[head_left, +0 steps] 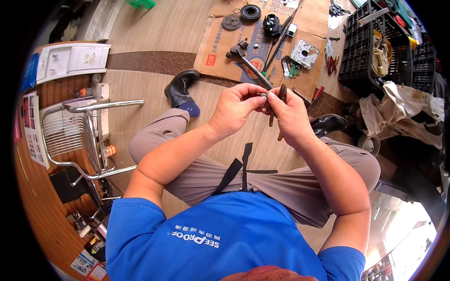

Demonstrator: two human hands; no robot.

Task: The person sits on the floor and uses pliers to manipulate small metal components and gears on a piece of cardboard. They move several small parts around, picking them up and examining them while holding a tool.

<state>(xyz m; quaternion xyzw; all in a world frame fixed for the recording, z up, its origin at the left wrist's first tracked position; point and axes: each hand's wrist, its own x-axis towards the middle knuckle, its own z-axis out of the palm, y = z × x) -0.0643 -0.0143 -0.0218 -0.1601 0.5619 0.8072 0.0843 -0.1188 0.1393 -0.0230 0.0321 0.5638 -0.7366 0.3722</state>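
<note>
Fingertips of the left hand (pixel 235 109) pinch a small grey piece (pixel 263 95), right where the two hands meet, on the near side of the cardboard (pixel 215 40). The right hand (pixel 293 115) grips a pair of pliers (pixel 282 92), tips pointing far, its thumb right beside that piece; whether it touches, I can't tell. Beyond lies a metal rod (pixel 255 71); to the far right stands a black crate (pixel 348 56). I'd call this close handling of the little part; the next move probably calls for a steady pinch.
</note>
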